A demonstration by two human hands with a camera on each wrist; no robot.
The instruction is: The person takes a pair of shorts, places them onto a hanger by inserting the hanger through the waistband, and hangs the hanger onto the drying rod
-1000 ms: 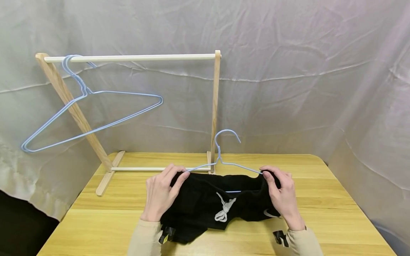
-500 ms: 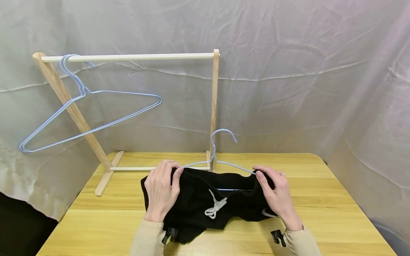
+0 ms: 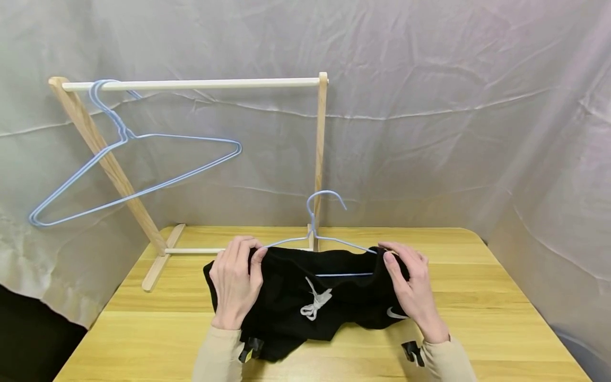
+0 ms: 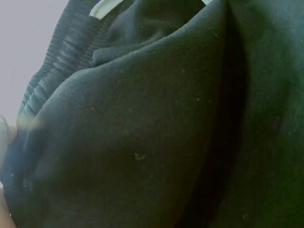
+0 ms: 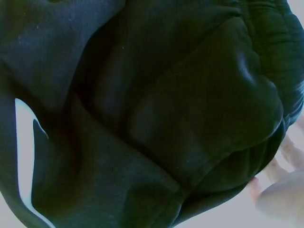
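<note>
Black shorts (image 3: 286, 302) with a white drawstring bow (image 3: 315, 305) and a white swoosh lie bunched low over the table. A light-blue wire hanger (image 3: 341, 243) sits inside their waistband, its hook upright and its lower bar showing through the waist opening. With thumb and fingers my left hand (image 3: 236, 281) pinches the waistband's left side, right where the hanger's shoulder enters. On the opposite side my right hand (image 3: 412, 284) pinches the waistband likewise. The left wrist view is filled by the shorts' fabric (image 4: 133, 123); the right wrist view shows the gathered elastic waistband (image 5: 273, 47).
A wooden rack (image 3: 321, 159) with a white top rail (image 3: 205, 84) stands at the back left of the table (image 3: 477, 307). Blue hangers (image 3: 186, 139) hang together at the rail's left end. Behind the table hangs a grey curtain (image 3: 429, 132).
Both hands have shifted left with the shorts and hanger. The left corner of the shorts now sticks out beyond my left hand, and the hanger's hook has moved left in front of the rack post.
</note>
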